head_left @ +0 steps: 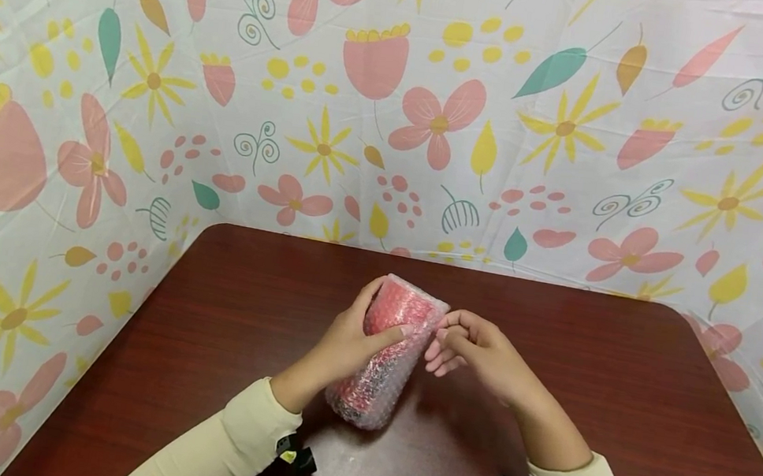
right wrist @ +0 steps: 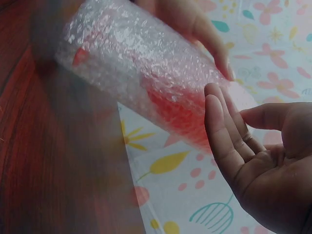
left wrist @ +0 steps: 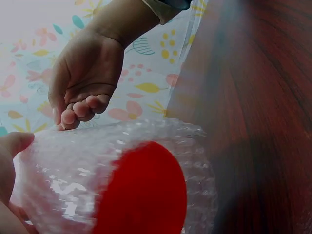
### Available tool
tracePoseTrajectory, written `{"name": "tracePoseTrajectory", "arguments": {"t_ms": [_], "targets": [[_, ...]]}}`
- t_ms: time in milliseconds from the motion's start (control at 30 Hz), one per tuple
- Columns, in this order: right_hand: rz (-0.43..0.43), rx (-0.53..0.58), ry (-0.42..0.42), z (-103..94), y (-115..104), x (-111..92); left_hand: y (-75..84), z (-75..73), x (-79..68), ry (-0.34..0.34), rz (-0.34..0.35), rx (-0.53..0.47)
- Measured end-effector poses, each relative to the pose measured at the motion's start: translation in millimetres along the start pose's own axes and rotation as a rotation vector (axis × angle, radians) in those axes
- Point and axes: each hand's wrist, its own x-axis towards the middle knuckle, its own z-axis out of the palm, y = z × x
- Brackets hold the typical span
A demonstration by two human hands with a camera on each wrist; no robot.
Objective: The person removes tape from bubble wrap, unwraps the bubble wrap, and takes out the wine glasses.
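Observation:
A roughly cylindrical bundle in clear bubble wrap (head_left: 385, 350), with red showing through, is tilted over the table. My left hand (head_left: 358, 338) grips its upper part from the left, the thumb across the near side. At the upper right edge of the wrapping, my right hand (head_left: 474, 353) pinches the bubble wrap between thumb and index finger, its other fingers loosely bent. A round red end (left wrist: 146, 190) shows through the plastic in the left wrist view. Close up in the right wrist view, the right thumb (right wrist: 265, 116) meets the fingers beside the bundle's end.
Beneath both hands is a dark reddish-brown table (head_left: 239, 292) with rounded far corners. A white cloth (head_left: 469, 225) printed with flowers and leaves hangs behind it and along the left side. Black straps (head_left: 297, 456) with small devices sit at both cream sleeves.

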Motion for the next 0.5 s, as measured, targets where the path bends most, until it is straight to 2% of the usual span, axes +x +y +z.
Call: {"name": "tracePoseTrajectory", "arguments": {"t_ms": [267, 500], "targets": [[-0.007, -0.008, -0.042, -2.5, -1.7, -1.6, 1.7, -1.6, -0.7, 0.058, 0.012, -0.014], [-0.043, -0.020, -0.055, -1.6, -2.0, -2.3, 3.3, -2.5, -1.3, 0.089, 0.038, 0.031]]}}
